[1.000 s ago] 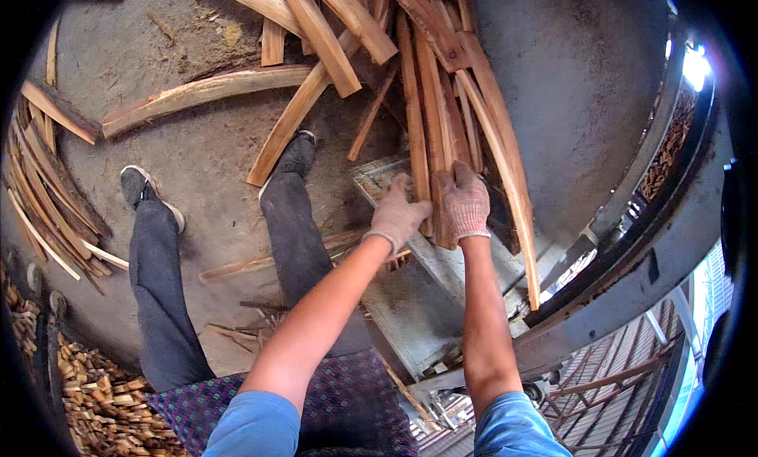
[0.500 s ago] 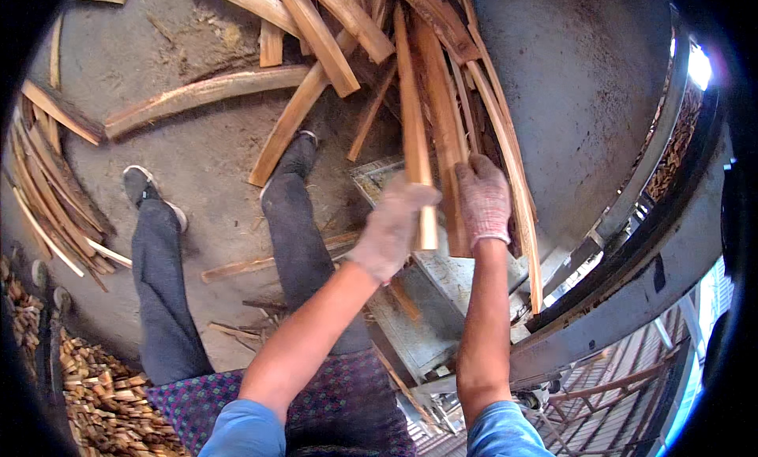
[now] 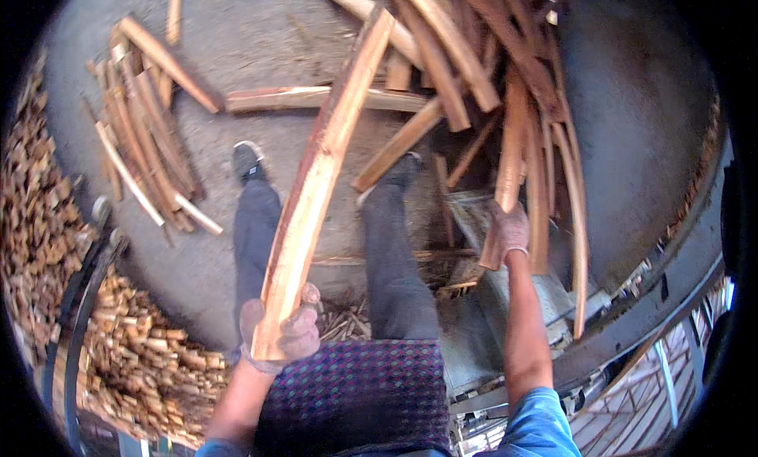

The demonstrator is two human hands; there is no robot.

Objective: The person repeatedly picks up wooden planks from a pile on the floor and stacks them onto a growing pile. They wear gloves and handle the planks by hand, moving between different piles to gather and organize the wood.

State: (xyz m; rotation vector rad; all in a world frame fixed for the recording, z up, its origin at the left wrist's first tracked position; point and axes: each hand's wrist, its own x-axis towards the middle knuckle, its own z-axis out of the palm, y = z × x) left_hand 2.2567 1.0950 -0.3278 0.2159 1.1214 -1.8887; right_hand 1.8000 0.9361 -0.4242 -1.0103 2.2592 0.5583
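Note:
My left hand (image 3: pixel 301 327), in a stained work glove, is closed around the lower end of a long wooden slat (image 3: pixel 320 173). The slat tilts up and away to the right, with a pale sawn face and a dark bark edge. Off to the right, my gloved right hand (image 3: pixel 512 230) is wrapped round the near end of another wooden slat (image 3: pixel 513 145). That slat's far part lies among a heap of long brown slats (image 3: pixel 541 173). The heap rests partly over a grey metal surface (image 3: pixel 480 331).
Beyond my feet, a curved slat (image 3: pixel 276 99) lies across the concrete floor (image 3: pixel 260 54). A bundle of thin slats (image 3: pixel 142 141) lies at the left. Past a dark metal frame (image 3: pixel 75 331) are stacked short wood pieces (image 3: pixel 142 354). A curved metal rim (image 3: pixel 655 323) borders the right side.
My left hand has moved left from the heap, carrying a slat with it. My right hand has shifted onto another slat's end. The view has turned left.

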